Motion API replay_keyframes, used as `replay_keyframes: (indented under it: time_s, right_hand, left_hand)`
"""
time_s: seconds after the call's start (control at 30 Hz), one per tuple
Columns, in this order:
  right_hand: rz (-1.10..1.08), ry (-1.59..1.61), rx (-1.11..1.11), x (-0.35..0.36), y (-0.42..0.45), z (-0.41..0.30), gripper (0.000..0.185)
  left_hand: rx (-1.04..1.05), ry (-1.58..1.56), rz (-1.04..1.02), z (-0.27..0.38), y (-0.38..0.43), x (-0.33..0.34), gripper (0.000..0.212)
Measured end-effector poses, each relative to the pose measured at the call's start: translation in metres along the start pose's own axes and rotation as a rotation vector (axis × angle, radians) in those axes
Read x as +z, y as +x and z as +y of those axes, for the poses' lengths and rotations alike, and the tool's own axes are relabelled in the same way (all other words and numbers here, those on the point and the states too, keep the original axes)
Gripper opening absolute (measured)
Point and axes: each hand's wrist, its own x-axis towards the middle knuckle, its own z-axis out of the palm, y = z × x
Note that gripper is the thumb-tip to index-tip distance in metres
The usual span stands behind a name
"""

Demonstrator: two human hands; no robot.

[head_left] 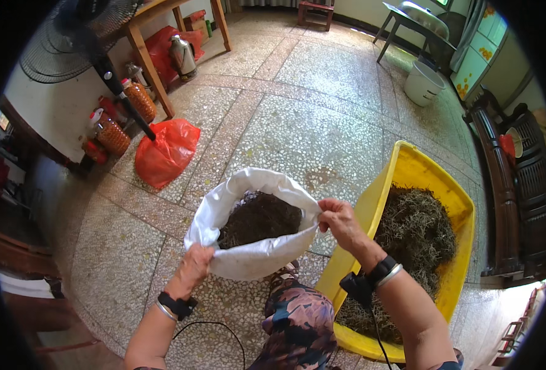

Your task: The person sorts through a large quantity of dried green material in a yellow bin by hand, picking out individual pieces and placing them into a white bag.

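Note:
A white woven sack [250,261] stands in front of me with its mouth spread wide, and dark, dry plant matter [261,217] lies inside it. My left hand [194,266] grips the near left part of the rim. On the right side of the rim, my right hand [337,219] pinches the edge between thumb and fingers. Beside the sack, on the right, is a yellow plastic tub [370,203] holding a heap of dry, dark, twiggy plant matter [416,226]. Part of that heap is hidden behind my right forearm.
A red plastic bag [166,152] surrounds the foot of a standing fan [111,78] at the left. Large plastic jars [111,134] and a metal thermos flask [183,58] stand by the wall. A white bucket [423,83] and a dark wooden bench [499,194] are at the right. A black cable [217,323] trails below.

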Motion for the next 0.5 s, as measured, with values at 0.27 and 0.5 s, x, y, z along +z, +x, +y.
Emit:
replay_keyframes:
  time_s: [0.27, 0.5]
  right_hand:
    - [-0.064, 0.262, -0.097, 0.018, -0.035, -0.028, 0.029]
    - [-0.041, 0.013, -0.015, 0.053, -0.100, -0.023, 0.039]
  left_hand:
    - [0.021, 0.269, 0.312, 0.073, -0.050, -0.075, 0.005]
    - [-0.282, 0.240, 0.104, 0.038, -0.139, 0.059, 0.012]
